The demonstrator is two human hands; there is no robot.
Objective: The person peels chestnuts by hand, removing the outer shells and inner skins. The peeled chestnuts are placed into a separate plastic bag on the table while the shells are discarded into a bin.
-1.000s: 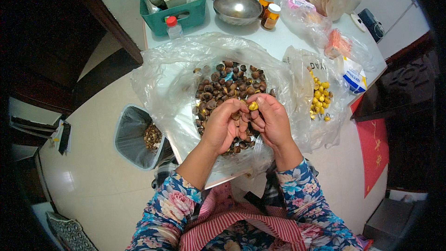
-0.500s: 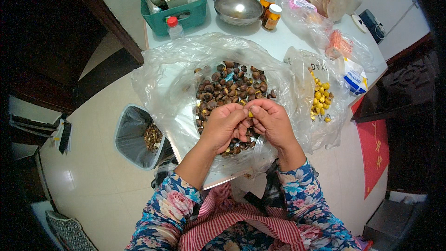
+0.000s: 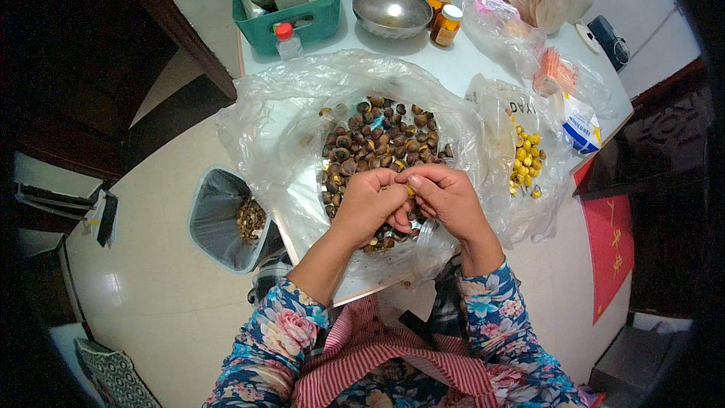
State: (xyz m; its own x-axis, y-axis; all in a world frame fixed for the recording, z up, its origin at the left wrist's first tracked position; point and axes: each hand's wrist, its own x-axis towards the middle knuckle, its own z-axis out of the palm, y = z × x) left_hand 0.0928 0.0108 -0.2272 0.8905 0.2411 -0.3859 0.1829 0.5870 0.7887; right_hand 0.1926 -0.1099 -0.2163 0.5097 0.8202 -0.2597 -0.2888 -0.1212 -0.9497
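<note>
My left hand (image 3: 368, 210) and my right hand (image 3: 453, 202) meet over the near side of a pile of brown-shelled chestnuts (image 3: 389, 140). Between their thumbs and fingertips they pinch one chestnut (image 3: 411, 190), a bit of its yellow flesh showing and the rest covered by fingers. The pile rests on a large clear plastic bag (image 3: 264, 132) spread over the white table. To the right, yellow peeled chestnuts (image 3: 526, 159) lie on another plastic bag (image 3: 495, 98).
Below the table's left edge stands a lined bin (image 3: 204, 219) with shell scraps in it. Along the back are a green basket (image 3: 321, 21), a red-capped bottle (image 3: 288, 44), a metal bowl (image 3: 393, 13), brown jars (image 3: 445, 26) and plastic-wrapped packages (image 3: 557, 72).
My thumbs and fingers have shifted slightly around the chestnut, and both hands still hold it. The whole view has moved a little; the piles look the same.
</note>
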